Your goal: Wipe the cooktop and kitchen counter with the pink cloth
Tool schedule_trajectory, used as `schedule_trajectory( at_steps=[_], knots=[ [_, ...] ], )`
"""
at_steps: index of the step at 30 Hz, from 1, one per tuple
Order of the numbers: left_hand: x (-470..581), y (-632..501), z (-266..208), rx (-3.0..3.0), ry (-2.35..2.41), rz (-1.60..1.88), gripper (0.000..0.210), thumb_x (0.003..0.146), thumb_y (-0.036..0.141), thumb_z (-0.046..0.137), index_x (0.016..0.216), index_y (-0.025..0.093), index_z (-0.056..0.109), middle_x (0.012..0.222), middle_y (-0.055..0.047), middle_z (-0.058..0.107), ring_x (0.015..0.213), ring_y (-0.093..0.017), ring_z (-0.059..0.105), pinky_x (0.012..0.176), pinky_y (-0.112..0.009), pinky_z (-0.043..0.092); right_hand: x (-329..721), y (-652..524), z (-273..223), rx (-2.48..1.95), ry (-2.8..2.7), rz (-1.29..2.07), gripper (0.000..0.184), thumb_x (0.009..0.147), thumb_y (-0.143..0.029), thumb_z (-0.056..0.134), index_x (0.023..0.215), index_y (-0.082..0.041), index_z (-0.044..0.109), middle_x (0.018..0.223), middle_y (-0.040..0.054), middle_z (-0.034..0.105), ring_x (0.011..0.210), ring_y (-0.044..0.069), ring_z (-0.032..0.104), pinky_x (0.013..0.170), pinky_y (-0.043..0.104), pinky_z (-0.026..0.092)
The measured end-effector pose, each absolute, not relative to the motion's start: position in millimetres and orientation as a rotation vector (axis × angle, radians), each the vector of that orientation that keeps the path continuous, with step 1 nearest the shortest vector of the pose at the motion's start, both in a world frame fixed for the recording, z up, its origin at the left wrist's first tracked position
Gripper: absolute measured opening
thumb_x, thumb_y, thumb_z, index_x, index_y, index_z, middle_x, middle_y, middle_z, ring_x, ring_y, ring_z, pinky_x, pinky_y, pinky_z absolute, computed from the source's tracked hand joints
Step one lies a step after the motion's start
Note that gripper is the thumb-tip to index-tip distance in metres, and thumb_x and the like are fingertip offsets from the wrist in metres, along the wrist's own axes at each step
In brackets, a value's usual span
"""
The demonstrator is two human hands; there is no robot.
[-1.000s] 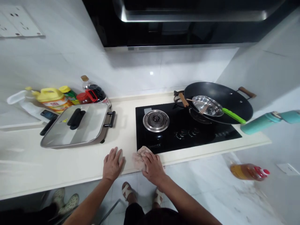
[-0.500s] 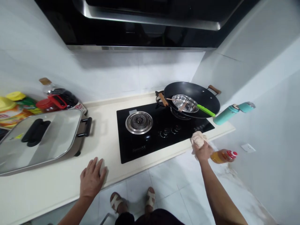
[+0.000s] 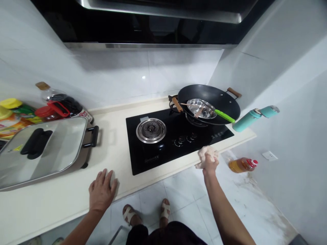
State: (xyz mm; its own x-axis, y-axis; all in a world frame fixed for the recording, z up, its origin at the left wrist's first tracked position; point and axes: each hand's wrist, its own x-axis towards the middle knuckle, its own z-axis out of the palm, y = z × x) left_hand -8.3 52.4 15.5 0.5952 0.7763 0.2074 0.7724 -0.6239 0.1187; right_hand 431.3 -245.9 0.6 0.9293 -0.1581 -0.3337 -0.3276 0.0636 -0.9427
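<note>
A crumpled pale cloth [image 3: 205,153] is gripped in my right hand [image 3: 211,164], pressed on the counter's front strip beside the hob. My left hand [image 3: 102,190] lies flat on the cream countertop [image 3: 112,143], fingers stretched out, between the lidded electric pan and the hob. The black glass gas hob [image 3: 153,158] has a bare burner [image 3: 151,130] on its left and two knobs near its middle. On the right burner sits a black wok [image 3: 222,102] with wooden handles. Inside it are a steel bowl [image 3: 196,105], chopsticks and a green-handled utensil [image 3: 224,116].
At left stands an electric pan [image 3: 61,146] under a glass lid, with a dark sauce bottle [image 3: 63,102] and other containers behind. A teal flask [image 3: 246,121] stands at the counter's right end. An oil bottle [image 3: 240,165] is on the floor. The range hood [image 3: 153,30] hangs overhead.
My right hand has moved left along the counter's front edge with the cloth, away from the oil bottle. My left hand stays flat on the countertop. The view has shifted slightly.
</note>
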Motion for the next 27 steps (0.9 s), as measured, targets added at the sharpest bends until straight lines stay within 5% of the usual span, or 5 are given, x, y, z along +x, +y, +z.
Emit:
schedule_trajectory(
  at_steps=[15, 21, 27],
  knots=[
    [-10.0, 47.6, 15.2, 2.762, 1.334, 0.347, 0.053, 0.102, 0.043, 0.036, 0.144, 0.018, 0.057, 0.160, -0.019, 0.046, 0.153, -0.035, 0.035, 0.119, -0.056, 0.028, 133.7, -123.8, 8.7, -1.602, 0.506, 0.700, 0.074, 0.077, -0.060, 0.070, 0.133, -0.026, 0.035, 0.111, 0.0067, 0.067, 0.097, 0.028, 0.068, 0.080, 0.042, 0.060],
    [-13.2, 44.3, 13.8, 2.763, 1.215, 0.371, 0.053, 0.100, 0.044, 0.045, 0.144, 0.017, 0.058, 0.161, -0.020, 0.045, 0.152, -0.037, 0.036, 0.119, -0.056, 0.027, 136.8, -128.6, 3.5, -1.584, 0.515, 0.584, 0.075, 0.072, -0.061, 0.075, 0.126, -0.028, 0.036, 0.119, 0.0067, 0.064, 0.099, 0.025, 0.068, 0.085, 0.040, 0.061],
    [-16.1, 42.0, 12.3, 2.707, 1.091, 0.468, 0.048, 0.100, 0.045, 0.048, 0.139, 0.021, 0.061, 0.158, -0.018, 0.050, 0.150, -0.037, 0.039, 0.117, -0.056, 0.030, 168.9, -128.5, -4.4, -1.470, 0.687, 0.347, 0.085, 0.083, -0.061, 0.063, 0.146, -0.023, 0.021, 0.150, 0.0171, 0.046, 0.128, 0.027, 0.059, 0.095, 0.039, 0.059]
  ],
)
